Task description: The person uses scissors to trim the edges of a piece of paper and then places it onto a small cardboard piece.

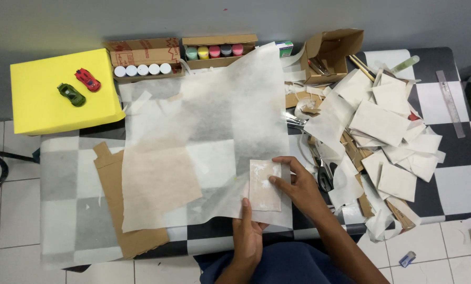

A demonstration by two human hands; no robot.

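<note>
Big translucent white tissue sheet (214,131) covers the checkered surface (456,173). The small off-white rectangular card (265,185) stands long-axis upright between your hands: right hand (298,186) fingers flat on it, left hand (247,231) pinching its bottom edge.

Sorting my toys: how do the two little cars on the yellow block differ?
The red car sits nearer the block's far edge; the green car sits closer to the person and further left. One is bright red, the other dark green. Both are small, lie angled alike, and rest apart on the yellow block.
</note>
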